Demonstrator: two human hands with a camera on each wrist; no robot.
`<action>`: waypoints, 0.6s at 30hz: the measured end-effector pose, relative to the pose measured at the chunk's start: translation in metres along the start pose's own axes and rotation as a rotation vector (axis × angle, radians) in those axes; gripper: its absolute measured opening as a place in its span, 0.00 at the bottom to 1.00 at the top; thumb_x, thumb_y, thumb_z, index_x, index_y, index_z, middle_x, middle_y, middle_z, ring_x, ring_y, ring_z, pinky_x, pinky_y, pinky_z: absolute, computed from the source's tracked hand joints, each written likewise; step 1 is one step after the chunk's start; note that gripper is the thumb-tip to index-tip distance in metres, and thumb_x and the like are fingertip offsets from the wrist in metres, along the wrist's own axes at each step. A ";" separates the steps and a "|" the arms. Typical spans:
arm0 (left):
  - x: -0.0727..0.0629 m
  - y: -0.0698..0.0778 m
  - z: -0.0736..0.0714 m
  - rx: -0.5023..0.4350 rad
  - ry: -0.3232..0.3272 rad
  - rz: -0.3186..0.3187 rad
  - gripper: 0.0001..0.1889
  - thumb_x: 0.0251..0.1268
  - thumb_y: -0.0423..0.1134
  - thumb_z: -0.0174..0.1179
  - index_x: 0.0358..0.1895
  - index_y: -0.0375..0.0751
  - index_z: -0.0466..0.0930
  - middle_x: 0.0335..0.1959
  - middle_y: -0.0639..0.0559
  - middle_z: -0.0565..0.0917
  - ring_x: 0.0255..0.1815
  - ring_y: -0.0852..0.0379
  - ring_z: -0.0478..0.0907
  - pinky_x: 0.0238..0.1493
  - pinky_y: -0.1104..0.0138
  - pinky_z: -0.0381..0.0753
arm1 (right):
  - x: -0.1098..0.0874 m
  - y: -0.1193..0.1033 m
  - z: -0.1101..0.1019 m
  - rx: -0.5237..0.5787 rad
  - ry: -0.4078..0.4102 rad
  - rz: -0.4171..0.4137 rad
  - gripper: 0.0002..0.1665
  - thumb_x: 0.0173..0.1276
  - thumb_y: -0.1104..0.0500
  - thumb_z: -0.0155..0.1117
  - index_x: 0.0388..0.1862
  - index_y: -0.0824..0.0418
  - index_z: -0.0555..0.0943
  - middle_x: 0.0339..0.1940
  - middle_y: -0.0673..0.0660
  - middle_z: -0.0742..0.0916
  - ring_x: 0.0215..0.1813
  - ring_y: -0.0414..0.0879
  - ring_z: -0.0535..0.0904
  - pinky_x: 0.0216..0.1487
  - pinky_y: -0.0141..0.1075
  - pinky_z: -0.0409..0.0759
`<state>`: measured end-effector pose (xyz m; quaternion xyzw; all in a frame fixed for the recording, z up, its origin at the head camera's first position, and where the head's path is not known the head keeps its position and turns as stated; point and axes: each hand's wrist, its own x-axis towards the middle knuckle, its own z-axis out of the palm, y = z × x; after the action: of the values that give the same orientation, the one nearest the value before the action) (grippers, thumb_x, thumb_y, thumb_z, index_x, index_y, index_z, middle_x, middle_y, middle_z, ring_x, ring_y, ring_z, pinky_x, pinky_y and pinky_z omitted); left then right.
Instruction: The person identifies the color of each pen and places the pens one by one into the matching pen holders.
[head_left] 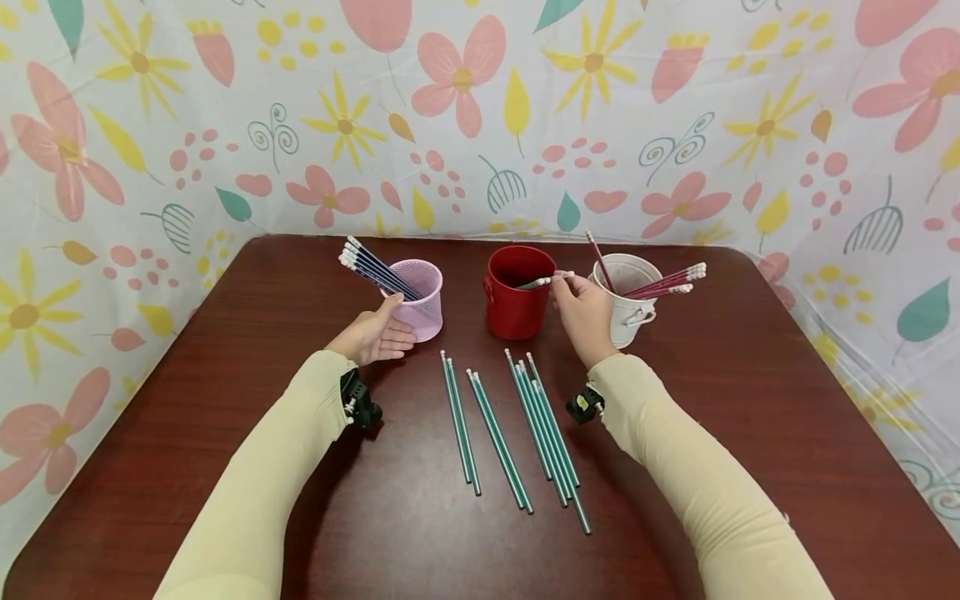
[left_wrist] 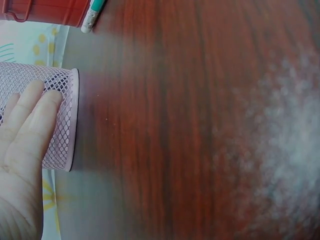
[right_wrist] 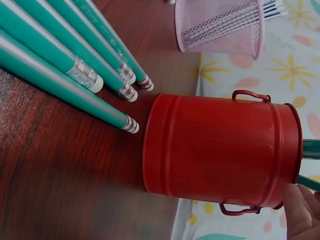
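At the right rim of a red metal bucket [head_left: 515, 312], my right hand [head_left: 585, 315] pinches a green pencil [right_wrist: 309, 183] by its eraser end, its shaft going into the bucket. Another green pencil [right_wrist: 311, 145] leans out of the same bucket in the right wrist view. My left hand [head_left: 372, 331] rests against a pink mesh cup [head_left: 426, 322], its fingers straight along the side and the thumb near the rim. Several dark blue pencils [head_left: 378, 271] with white erasers lean leftward out of that cup. Several loose green pencils [head_left: 495, 437] lie on the table in front of the bucket.
To the right of the red bucket stands a white bucket [head_left: 624, 325] holding several dark red pencils [head_left: 663, 283], close behind my right hand. All of it sits on a dark brown table [head_left: 180, 408], with a flower-patterned cloth [head_left: 457, 150] hanging behind.
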<state>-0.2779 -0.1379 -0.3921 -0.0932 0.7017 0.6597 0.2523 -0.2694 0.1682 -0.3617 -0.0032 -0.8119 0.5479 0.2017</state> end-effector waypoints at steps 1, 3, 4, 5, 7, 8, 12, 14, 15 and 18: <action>0.000 0.000 0.000 0.001 0.003 -0.001 0.42 0.73 0.62 0.36 0.66 0.21 0.60 0.64 0.27 0.68 0.63 0.38 0.69 0.62 0.56 0.71 | 0.000 0.000 0.001 -0.021 -0.004 -0.008 0.16 0.70 0.59 0.56 0.42 0.71 0.85 0.33 0.68 0.87 0.25 0.31 0.76 0.29 0.19 0.72; -0.001 0.000 0.000 0.002 0.009 -0.002 0.41 0.72 0.62 0.36 0.66 0.21 0.60 0.63 0.28 0.69 0.63 0.38 0.70 0.61 0.56 0.72 | 0.000 -0.001 0.002 -0.046 -0.009 -0.025 0.15 0.69 0.60 0.57 0.41 0.70 0.85 0.32 0.68 0.86 0.23 0.28 0.73 0.27 0.20 0.71; -0.001 0.000 0.000 0.001 0.008 -0.003 0.41 0.72 0.62 0.36 0.66 0.21 0.60 0.63 0.28 0.69 0.63 0.38 0.70 0.61 0.56 0.72 | 0.000 -0.001 0.002 -0.053 -0.010 -0.030 0.15 0.69 0.60 0.58 0.41 0.70 0.86 0.31 0.68 0.86 0.23 0.27 0.73 0.27 0.20 0.70; -0.001 0.000 0.000 -0.002 0.007 -0.002 0.41 0.73 0.62 0.36 0.66 0.21 0.60 0.64 0.27 0.68 0.63 0.38 0.70 0.61 0.56 0.71 | 0.000 -0.001 0.001 -0.068 -0.010 -0.034 0.15 0.68 0.60 0.58 0.41 0.70 0.86 0.30 0.67 0.87 0.23 0.28 0.73 0.28 0.20 0.70; -0.001 0.001 0.000 -0.005 0.004 -0.002 0.41 0.73 0.62 0.36 0.66 0.21 0.59 0.64 0.27 0.68 0.63 0.37 0.69 0.62 0.55 0.70 | 0.000 -0.001 0.000 -0.095 -0.021 -0.034 0.15 0.68 0.59 0.59 0.41 0.69 0.86 0.31 0.66 0.87 0.25 0.31 0.74 0.28 0.20 0.70; -0.001 0.001 0.000 -0.007 0.003 -0.002 0.42 0.73 0.62 0.36 0.66 0.20 0.59 0.64 0.27 0.67 0.64 0.37 0.68 0.62 0.55 0.70 | 0.001 -0.001 0.000 -0.104 -0.027 -0.032 0.15 0.68 0.59 0.60 0.42 0.69 0.86 0.31 0.66 0.87 0.27 0.34 0.76 0.29 0.21 0.71; -0.001 0.001 0.000 -0.010 -0.005 0.000 0.42 0.73 0.62 0.35 0.66 0.20 0.59 0.64 0.26 0.67 0.64 0.37 0.67 0.63 0.55 0.69 | 0.001 -0.002 -0.002 -0.133 -0.063 -0.027 0.15 0.66 0.59 0.61 0.45 0.69 0.85 0.39 0.64 0.88 0.39 0.47 0.80 0.34 0.26 0.72; -0.001 0.001 0.000 -0.007 -0.009 0.003 0.42 0.73 0.61 0.35 0.67 0.20 0.59 0.64 0.26 0.67 0.64 0.37 0.67 0.63 0.55 0.69 | -0.001 -0.003 -0.002 -0.140 -0.093 -0.025 0.15 0.65 0.60 0.61 0.46 0.68 0.85 0.41 0.63 0.87 0.43 0.51 0.80 0.36 0.27 0.71; -0.001 0.001 0.000 -0.006 -0.011 0.004 0.42 0.73 0.61 0.35 0.66 0.20 0.59 0.64 0.26 0.67 0.64 0.37 0.67 0.63 0.55 0.69 | -0.001 -0.003 -0.002 -0.139 -0.110 -0.022 0.15 0.65 0.61 0.61 0.47 0.68 0.85 0.42 0.63 0.87 0.44 0.52 0.80 0.36 0.27 0.71; 0.000 0.000 0.000 -0.008 -0.013 0.001 0.42 0.73 0.61 0.34 0.67 0.20 0.59 0.65 0.26 0.66 0.65 0.37 0.67 0.64 0.55 0.68 | -0.003 -0.004 -0.002 -0.132 -0.151 -0.004 0.16 0.65 0.62 0.60 0.47 0.68 0.84 0.42 0.64 0.87 0.42 0.52 0.79 0.34 0.26 0.71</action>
<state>-0.2779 -0.1375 -0.3918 -0.0895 0.6975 0.6633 0.2560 -0.2649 0.1678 -0.3587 0.0267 -0.8591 0.4914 0.1403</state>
